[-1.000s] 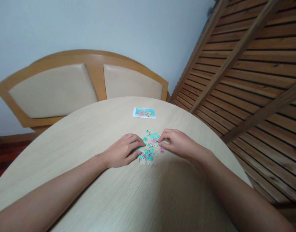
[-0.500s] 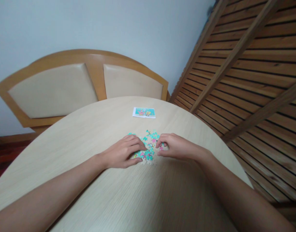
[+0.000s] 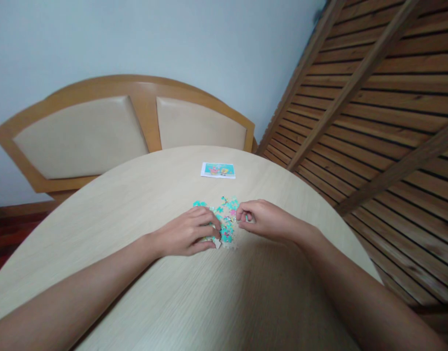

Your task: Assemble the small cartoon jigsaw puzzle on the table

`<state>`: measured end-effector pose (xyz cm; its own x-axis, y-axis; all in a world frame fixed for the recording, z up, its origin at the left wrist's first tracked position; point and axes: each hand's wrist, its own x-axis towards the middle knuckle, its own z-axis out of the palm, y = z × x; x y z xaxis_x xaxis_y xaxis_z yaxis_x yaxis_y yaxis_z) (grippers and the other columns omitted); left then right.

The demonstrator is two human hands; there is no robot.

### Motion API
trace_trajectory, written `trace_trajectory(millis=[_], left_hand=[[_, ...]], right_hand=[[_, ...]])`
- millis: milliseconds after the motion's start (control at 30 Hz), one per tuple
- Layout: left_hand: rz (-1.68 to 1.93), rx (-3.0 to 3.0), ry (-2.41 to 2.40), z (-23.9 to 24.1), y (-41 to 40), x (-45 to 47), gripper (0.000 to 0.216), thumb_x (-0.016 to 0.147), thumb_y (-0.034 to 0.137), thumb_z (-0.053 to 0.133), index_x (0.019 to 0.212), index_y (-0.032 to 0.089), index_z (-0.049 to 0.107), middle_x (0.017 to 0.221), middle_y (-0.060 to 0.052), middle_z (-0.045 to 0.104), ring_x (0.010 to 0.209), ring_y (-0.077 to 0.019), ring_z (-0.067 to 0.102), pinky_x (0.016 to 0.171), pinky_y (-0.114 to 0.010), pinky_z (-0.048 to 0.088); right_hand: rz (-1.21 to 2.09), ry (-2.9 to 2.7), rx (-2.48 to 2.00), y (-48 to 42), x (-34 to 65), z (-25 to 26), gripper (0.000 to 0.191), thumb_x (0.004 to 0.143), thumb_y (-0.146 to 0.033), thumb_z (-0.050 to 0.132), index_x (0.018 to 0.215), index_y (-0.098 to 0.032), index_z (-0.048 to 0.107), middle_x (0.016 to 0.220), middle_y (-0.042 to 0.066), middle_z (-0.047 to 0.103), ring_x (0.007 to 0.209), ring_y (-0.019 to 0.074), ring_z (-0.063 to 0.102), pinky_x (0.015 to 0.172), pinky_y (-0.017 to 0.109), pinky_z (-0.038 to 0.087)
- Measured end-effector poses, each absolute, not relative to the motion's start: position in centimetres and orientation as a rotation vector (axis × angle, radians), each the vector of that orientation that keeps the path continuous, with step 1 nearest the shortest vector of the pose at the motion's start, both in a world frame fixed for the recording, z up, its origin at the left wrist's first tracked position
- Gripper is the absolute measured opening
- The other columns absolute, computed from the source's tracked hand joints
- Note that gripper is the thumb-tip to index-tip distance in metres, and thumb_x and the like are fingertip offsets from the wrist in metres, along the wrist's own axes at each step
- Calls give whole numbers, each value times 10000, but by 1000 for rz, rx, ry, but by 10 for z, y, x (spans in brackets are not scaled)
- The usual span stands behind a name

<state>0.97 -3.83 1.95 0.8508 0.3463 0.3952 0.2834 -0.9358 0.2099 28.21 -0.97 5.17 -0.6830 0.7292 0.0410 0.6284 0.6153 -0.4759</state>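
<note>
A loose heap of small jigsaw puzzle pieces [image 3: 227, 229], mostly turquoise with bits of pink and yellow, lies on the round table. At the heap's left side is my left hand [image 3: 193, 230], its thumb and a finger closed on a pale puzzle piece [image 3: 217, 243] that shows its plain side. Across the heap, my right hand [image 3: 258, 217] has its fingers curled and the thumb close to the fingertips. Whatever lies between those fingertips is too small and hidden to make out. My left fingers cover part of the heap.
Beyond the heap lies a small picture card [image 3: 218, 170] with cartoon figures on turquoise. A padded wooden bench back [image 3: 151, 112] stands behind the table [image 3: 154, 302]. Slatted wood panelling [image 3: 370, 112] rises along the right.
My left thumb and finger have closed on a pale puzzle piece at the heap's near edge. The right fingers have curled in, with the thumb raised closer to them.
</note>
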Motion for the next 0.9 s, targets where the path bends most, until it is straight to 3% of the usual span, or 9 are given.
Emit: trace_trajectory(millis=[267,667,767,900], left_hand=[[751,2876,392,21,-46,14,108,1016,258,547,1008,217,647,994,-48,712,1016,-203,624,998,-398,446],[691,2841,389,23,-50,15,96,951,193,564,917,229,647,963,-33,737,985,-198,650,977,-390,480],[672,2839,409,24,-50,14,95,942,227,575,985,231,660,1046,-45,732,1041,-220,635,989,-412,478],[618,2869,469,24,-49,14,248,950,278,567,1180,220,642,1216,-80,696,1171,-260,594,1039,-452,456]], right_hand=[[590,-2732,-1003,-8,283,49,131,827,-161,619,829,-215,738,860,5,750,804,161,670,755,253,451],[564,-2754,-1048,-16,275,53,178,861,-329,660,969,-224,755,971,45,758,867,204,677,780,297,466],[568,-2745,-1051,-14,275,50,180,863,-338,672,977,-216,741,968,45,742,861,195,660,762,286,449],[591,-2702,-1062,-12,277,49,166,848,-339,697,940,-203,721,915,31,725,814,176,637,708,265,420]])
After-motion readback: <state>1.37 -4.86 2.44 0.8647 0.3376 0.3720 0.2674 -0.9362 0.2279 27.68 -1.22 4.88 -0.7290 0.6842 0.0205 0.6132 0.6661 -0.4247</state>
